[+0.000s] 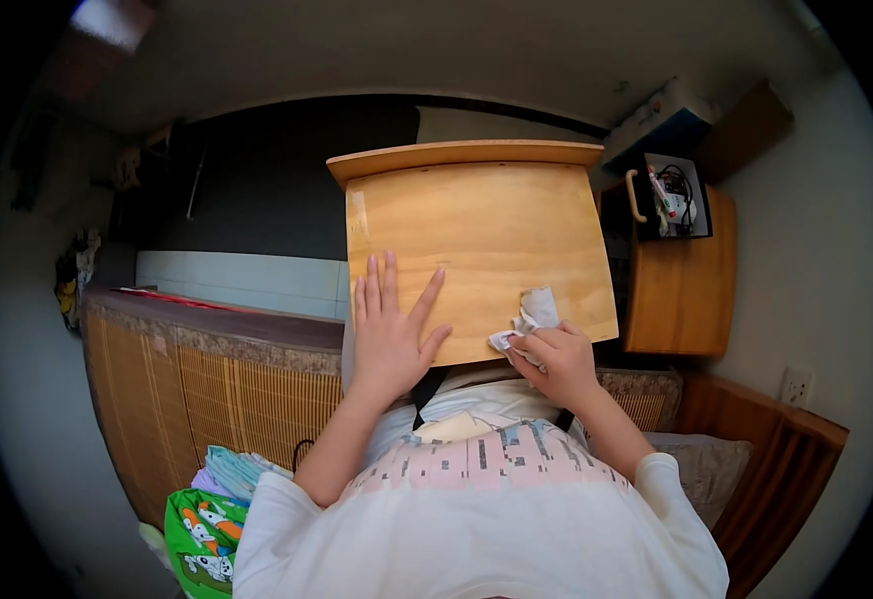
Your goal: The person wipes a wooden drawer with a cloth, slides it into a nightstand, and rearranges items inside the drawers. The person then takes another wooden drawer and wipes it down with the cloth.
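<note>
One flat, light wood panel (476, 230), smooth with wavy grain and roughly rectangular, lies in front of me under both hands, one straight wooden lip (466, 153) along its far edge. Two hands on it: my left hand (389, 339) is open, palm down, fingers spread near the left side; my right hand (558, 361) grips one crumpled, soft white wipe (536, 308) at the near right.

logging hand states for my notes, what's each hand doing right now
Left hand: open, fingers spread flat on the wooden panel.
Right hand: closed on a crumpled white cloth or tissue.
</note>
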`<state>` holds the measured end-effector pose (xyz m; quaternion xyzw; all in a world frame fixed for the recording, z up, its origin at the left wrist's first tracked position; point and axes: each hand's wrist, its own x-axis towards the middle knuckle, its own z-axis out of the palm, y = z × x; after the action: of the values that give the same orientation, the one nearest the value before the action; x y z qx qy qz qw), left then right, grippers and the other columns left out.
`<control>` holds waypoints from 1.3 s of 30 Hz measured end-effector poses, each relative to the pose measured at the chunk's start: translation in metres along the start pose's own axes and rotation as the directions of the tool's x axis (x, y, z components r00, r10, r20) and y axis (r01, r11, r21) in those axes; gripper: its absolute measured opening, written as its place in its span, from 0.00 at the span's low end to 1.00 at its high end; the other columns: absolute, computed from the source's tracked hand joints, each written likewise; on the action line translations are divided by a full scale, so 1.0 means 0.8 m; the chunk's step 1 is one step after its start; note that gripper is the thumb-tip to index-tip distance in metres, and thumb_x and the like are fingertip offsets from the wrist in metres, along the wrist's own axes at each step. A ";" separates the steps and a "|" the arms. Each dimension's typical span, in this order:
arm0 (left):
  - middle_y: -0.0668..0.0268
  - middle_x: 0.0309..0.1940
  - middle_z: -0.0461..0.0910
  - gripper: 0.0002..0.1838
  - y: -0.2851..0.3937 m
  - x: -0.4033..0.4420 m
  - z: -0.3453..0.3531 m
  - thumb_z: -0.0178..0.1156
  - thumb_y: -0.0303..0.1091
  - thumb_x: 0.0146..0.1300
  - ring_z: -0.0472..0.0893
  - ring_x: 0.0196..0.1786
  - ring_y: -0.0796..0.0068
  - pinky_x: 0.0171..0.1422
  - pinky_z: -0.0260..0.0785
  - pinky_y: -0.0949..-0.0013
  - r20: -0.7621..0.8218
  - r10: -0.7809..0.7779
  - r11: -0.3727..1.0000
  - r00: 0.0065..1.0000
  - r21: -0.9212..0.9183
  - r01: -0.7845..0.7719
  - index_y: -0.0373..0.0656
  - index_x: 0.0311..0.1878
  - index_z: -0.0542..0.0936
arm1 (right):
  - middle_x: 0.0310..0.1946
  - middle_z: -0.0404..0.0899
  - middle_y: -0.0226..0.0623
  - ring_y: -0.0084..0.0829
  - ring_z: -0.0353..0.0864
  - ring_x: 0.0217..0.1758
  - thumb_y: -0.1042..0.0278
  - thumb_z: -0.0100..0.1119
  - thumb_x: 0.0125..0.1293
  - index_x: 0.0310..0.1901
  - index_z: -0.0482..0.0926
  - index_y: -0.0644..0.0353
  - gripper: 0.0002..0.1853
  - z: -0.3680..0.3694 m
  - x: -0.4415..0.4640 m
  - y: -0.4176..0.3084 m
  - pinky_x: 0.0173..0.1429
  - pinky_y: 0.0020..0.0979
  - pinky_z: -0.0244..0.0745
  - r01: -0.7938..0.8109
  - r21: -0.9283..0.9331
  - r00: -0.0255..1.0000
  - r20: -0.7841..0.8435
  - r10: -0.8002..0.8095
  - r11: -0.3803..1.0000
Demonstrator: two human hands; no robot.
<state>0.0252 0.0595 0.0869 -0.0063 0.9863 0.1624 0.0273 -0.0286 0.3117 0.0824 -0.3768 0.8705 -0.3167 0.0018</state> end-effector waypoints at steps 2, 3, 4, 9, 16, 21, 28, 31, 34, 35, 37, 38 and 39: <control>0.46 0.81 0.46 0.36 0.000 0.000 0.002 0.58 0.53 0.68 0.43 0.81 0.36 0.82 0.36 0.40 0.013 0.002 1.000 1.000 0.028 -0.002 0.63 0.78 0.63 | 0.23 0.77 0.26 0.30 0.76 0.25 0.69 0.72 0.55 0.34 0.81 0.52 0.07 -0.005 -0.009 0.009 0.32 0.31 0.65 -0.058 -0.061 0.998 -0.033 0.057 0.996; 0.48 0.81 0.46 0.36 0.000 0.001 0.002 0.58 0.53 0.68 0.43 0.81 0.36 0.82 0.36 0.39 0.022 0.003 0.999 1.000 0.054 -0.005 0.64 0.78 0.63 | 0.23 0.77 0.26 0.30 0.76 0.24 0.69 0.72 0.55 0.34 0.81 0.52 0.07 -0.005 -0.010 0.009 0.32 0.31 0.65 -0.057 -0.076 0.997 -0.053 0.053 0.995; 0.48 0.81 0.46 0.36 -0.001 0.002 0.003 0.58 0.53 0.68 0.43 0.81 0.36 0.82 0.36 0.39 0.021 0.004 0.999 1.000 0.049 -0.005 0.64 0.78 0.63 | 0.22 0.77 0.26 0.30 0.75 0.24 0.69 0.72 0.55 0.33 0.81 0.52 0.07 -0.005 -0.010 0.011 0.32 0.31 0.65 -0.054 -0.093 0.996 -0.071 0.047 0.994; 0.52 0.81 0.47 0.35 -0.002 -0.001 0.000 0.58 0.53 0.68 0.42 0.81 0.36 0.82 0.35 0.38 0.026 0.019 1.000 0.999 0.006 -0.020 0.63 0.77 0.65 | 0.24 0.77 0.29 0.33 0.77 0.27 0.69 0.70 0.56 0.36 0.81 0.52 0.08 0.025 0.078 0.037 0.33 0.34 0.68 0.046 -0.044 0.998 -0.049 -0.048 0.998; 0.52 0.81 0.47 0.35 -0.002 0.006 -0.004 0.59 0.52 0.68 0.42 0.81 0.36 0.82 0.34 0.38 0.056 -0.001 1.000 0.998 0.019 0.000 0.62 0.77 0.65 | 0.27 0.78 0.30 0.38 0.75 0.26 0.69 0.70 0.57 0.38 0.80 0.52 0.08 0.010 0.033 0.026 0.35 0.36 0.69 -0.057 -0.062 0.998 0.010 0.058 0.996; 0.51 0.81 0.47 0.34 -0.004 0.005 0.000 0.59 0.52 0.68 0.42 0.81 0.36 0.82 0.35 0.37 0.053 0.004 0.999 0.999 0.031 -0.006 0.61 0.77 0.66 | 0.28 0.79 0.33 0.39 0.77 0.27 0.67 0.66 0.62 0.37 0.80 0.53 0.05 0.034 0.084 0.049 0.35 0.37 0.70 -0.119 -0.097 0.985 -0.138 0.105 0.988; 0.51 0.80 0.49 0.34 -0.004 0.011 -0.004 0.60 0.52 0.66 0.42 0.81 0.36 0.82 0.35 0.37 0.044 -0.021 1.000 0.999 -0.011 0.022 0.59 0.75 0.69 | 0.29 0.80 0.33 0.40 0.75 0.25 0.69 0.67 0.61 0.37 0.80 0.54 0.05 0.013 0.038 0.027 0.33 0.37 0.70 -0.083 -0.110 0.996 0.036 0.087 0.990; 0.51 0.80 0.50 0.34 -0.006 0.010 -0.001 0.61 0.52 0.65 0.42 0.81 0.36 0.82 0.34 0.37 0.048 -0.036 0.999 0.998 -0.007 0.036 0.59 0.74 0.69 | 0.28 0.79 0.33 0.41 0.76 0.25 0.69 0.67 0.61 0.37 0.79 0.54 0.05 0.013 0.051 0.034 0.32 0.38 0.71 -0.081 -0.120 0.994 0.063 0.089 0.989; 0.52 0.80 0.49 0.33 -0.004 0.006 -0.002 0.61 0.52 0.66 0.42 0.81 0.37 0.82 0.34 0.38 0.043 -0.009 1.000 0.999 -0.021 0.010 0.59 0.74 0.69 | 0.27 0.78 0.36 0.43 0.78 0.26 0.67 0.64 0.63 0.35 0.78 0.54 0.05 0.047 0.123 0.081 0.33 0.40 0.74 -0.062 -0.165 0.987 -0.154 0.037 0.984; 0.52 0.80 0.49 0.33 -0.003 0.006 -0.003 0.60 0.52 0.66 0.42 0.81 0.38 0.82 0.34 0.38 0.039 -0.013 1.000 0.999 -0.024 0.014 0.60 0.74 0.69 | 0.28 0.79 0.36 0.44 0.79 0.28 0.66 0.64 0.64 0.36 0.78 0.54 0.05 0.056 0.149 0.096 0.33 0.41 0.74 -0.091 -0.198 0.981 -0.189 0.054 0.976; 0.52 0.80 0.49 0.33 -0.003 0.008 -0.005 0.60 0.52 0.66 0.42 0.81 0.38 0.82 0.34 0.38 0.028 -0.014 1.000 1.000 -0.020 0.014 0.60 0.74 0.69 | 0.28 0.79 0.35 0.43 0.81 0.29 0.66 0.63 0.63 0.36 0.77 0.55 0.05 0.069 0.189 0.118 0.33 0.41 0.76 -0.071 -0.221 0.963 -0.270 0.009 0.973; 0.52 0.80 0.49 0.33 -0.002 0.008 -0.005 0.60 0.53 0.67 0.42 0.81 0.38 0.83 0.34 0.39 0.025 -0.016 1.000 1.000 -0.015 0.016 0.60 0.74 0.69 | 0.28 0.79 0.35 0.43 0.81 0.29 0.66 0.63 0.63 0.36 0.77 0.55 0.05 0.069 0.200 0.128 0.33 0.41 0.76 -0.070 -0.223 0.962 -0.275 0.006 0.972; 0.52 0.80 0.49 0.33 -0.002 0.009 -0.005 0.60 0.53 0.67 0.42 0.81 0.39 0.83 0.34 0.39 0.022 -0.017 1.000 1.000 -0.014 0.018 0.60 0.75 0.69 | 0.29 0.79 0.34 0.43 0.81 0.29 0.66 0.63 0.63 0.37 0.77 0.55 0.05 0.068 0.207 0.137 0.33 0.41 0.76 -0.105 -0.236 0.956 -0.290 0.034 0.966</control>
<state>0.0175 0.0571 0.0895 -0.0134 0.9847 0.1691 0.0395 -0.2058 0.2298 0.0175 -0.2937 0.9073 -0.2556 -0.1589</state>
